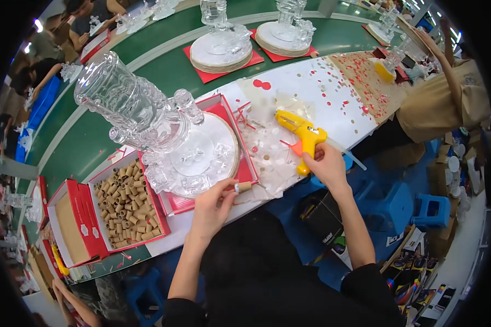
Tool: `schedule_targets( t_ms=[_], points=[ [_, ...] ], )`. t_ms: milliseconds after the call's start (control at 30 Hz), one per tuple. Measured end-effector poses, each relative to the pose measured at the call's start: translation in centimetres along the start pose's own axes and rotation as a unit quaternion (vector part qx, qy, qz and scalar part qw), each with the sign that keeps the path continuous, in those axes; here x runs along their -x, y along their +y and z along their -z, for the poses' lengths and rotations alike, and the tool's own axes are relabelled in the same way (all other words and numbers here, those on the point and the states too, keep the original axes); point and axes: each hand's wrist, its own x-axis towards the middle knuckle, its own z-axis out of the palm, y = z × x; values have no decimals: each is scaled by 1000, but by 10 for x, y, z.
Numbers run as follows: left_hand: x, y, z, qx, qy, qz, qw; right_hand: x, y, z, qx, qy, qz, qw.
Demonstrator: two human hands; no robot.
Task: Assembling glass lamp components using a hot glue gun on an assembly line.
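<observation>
My left hand (211, 206) is closed in a pinch on a short brown cardboard tube (245, 186), beside the near corner of a red open box (244, 147). Something small and white shows at the fingertips. Inside that box lies a round white base (202, 147) carrying a tall clear ornate glass-like piece (133, 103) and smaller clear figures. To the right, my right hand (326, 166) has its fingers closed about the handle of a yellow hot glue gun (305, 133). The gun's nozzle points up and left, and a pale glue stick (350, 156) sticks out behind it.
An open red box holds many cardboard tubes (126, 204) at the left. Two more clear pieces on white bases (221, 52) stand on red sheets on the green conveyor (169, 71). Red scraps (262, 84) litter the white tabletop. Blue stools (387, 207) and co-workers (439, 101) are around.
</observation>
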Motion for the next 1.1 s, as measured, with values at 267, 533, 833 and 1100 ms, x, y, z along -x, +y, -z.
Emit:
schedule_targets(
  t_ms=[267,533,833,1100],
  points=[
    [-2,6,-13,18,83,-12,996,-36,18,1,-174,-124,-65,975],
    [-1,1,-16,66,92,13,993,-52,-7,22,-106,-288,-108,946],
    [0,1,-16,60,74,27,995,46,17,5,-461,-179,24,869],
    [-3,2,-17,75,63,38,994,91,0,24,-572,-265,72,773]
  ],
)
